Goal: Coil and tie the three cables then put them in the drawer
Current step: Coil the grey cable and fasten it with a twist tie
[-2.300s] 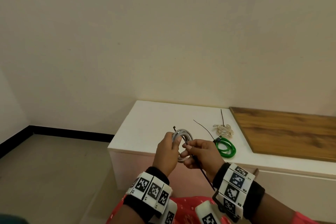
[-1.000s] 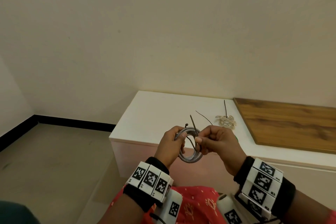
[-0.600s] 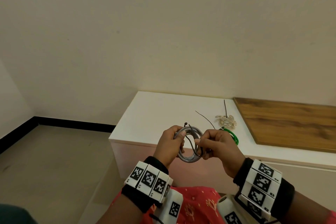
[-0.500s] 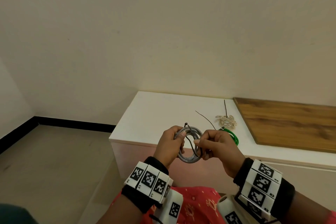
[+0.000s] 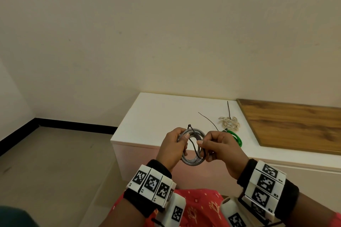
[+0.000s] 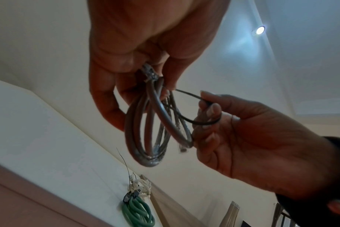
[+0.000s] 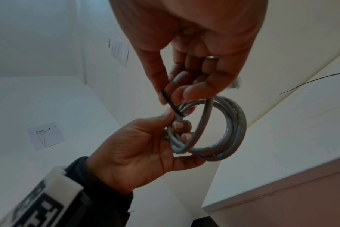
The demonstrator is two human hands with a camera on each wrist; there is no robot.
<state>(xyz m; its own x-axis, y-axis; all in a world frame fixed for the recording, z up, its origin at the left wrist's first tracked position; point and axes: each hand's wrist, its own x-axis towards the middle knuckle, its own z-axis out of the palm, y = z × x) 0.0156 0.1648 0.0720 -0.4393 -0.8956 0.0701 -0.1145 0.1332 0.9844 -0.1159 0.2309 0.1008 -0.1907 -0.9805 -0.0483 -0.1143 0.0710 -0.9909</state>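
Note:
I hold a coiled grey cable (image 5: 191, 160) (image 6: 145, 153) (image 7: 235, 126) in the air in front of the white cabinet. My left hand (image 5: 181, 140) (image 6: 145, 86) grips the coil's left side, thumb on top. A thin black zip tie (image 5: 193, 146) (image 6: 188, 93) (image 7: 170, 104) loops across the coil. My right hand (image 5: 204, 148) (image 7: 175, 92) pinches the tie's end between thumb and forefinger, its other fingers curled round the coil's right side. A coiled green cable (image 5: 237, 137) (image 6: 137, 213) and a cream cable bundle (image 5: 229, 122) (image 6: 143, 186) lie on the cabinet, each with a tie tail sticking out.
The white cabinet (image 5: 156, 116) stands against the wall, its front face just beyond my hands. A wooden top (image 5: 295, 125) adjoins it on the right. Bare floor (image 5: 55, 162) lies to the left, and my red-clad lap is below.
The tie's tail, which hung below my right hand, was swung up and now loops across the coil, pinched by the right hand. In the last half second the hands barely move.

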